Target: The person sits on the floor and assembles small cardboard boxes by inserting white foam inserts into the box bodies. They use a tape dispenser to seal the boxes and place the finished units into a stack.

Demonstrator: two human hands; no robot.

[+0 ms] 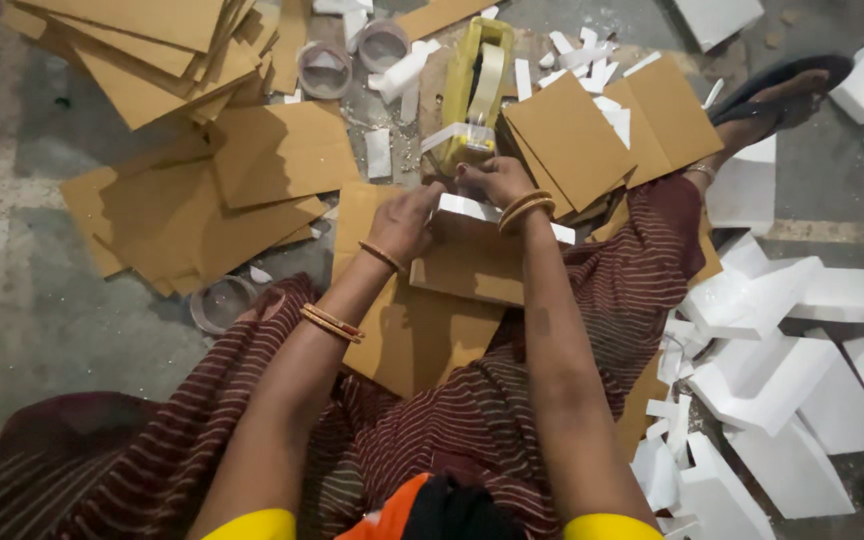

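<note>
I sit on the floor with a brown cardboard sheet (457, 270) across my lap. On it lies a white foam block (472, 212). My left hand (404, 222) grips the block's left end. My right hand (497, 180) rests on its far edge, fingers curled at the tape end of a yellow tape dispenser (474, 95) that stands just beyond. A strip of clear tape (449, 135) hangs at the dispenser's front.
Stacks of brown cardboard sheets (192, 190) cover the floor at left, and more (602, 130) lie right of the dispenser. White foam pieces (782, 370) pile up at right. Empty tape rings (324, 68) lie at the back, another (220, 303) near my left knee. My sandalled foot (772, 95) is far right.
</note>
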